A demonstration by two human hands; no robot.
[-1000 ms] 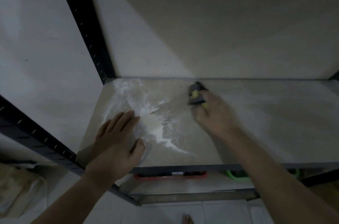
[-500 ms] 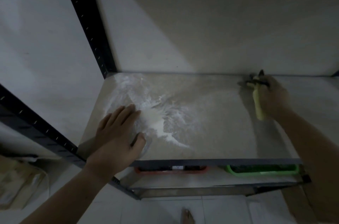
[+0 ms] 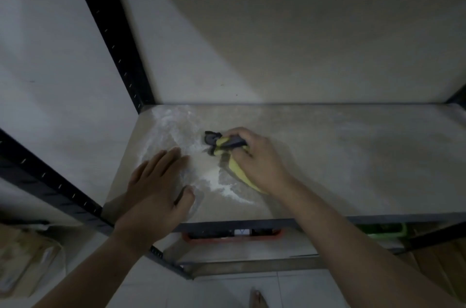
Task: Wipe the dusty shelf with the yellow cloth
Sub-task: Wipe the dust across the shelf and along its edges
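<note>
Now I see right hand (image 3: 262, 163) clutching crumpled cloth (image 3: 238, 172), powdery dust (image 3: 214, 179) beside its fingers (image 3: 252, 136); left hand (image 3: 156, 189) flat on shelf (image 3: 353, 156), fingers together.

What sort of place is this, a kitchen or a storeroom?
Likely a storeroom or utility corner. A metal rack's dusty shelf with a black slotted post stands against bare walls, and an orange bin and a green bin sit on the level below.
</note>
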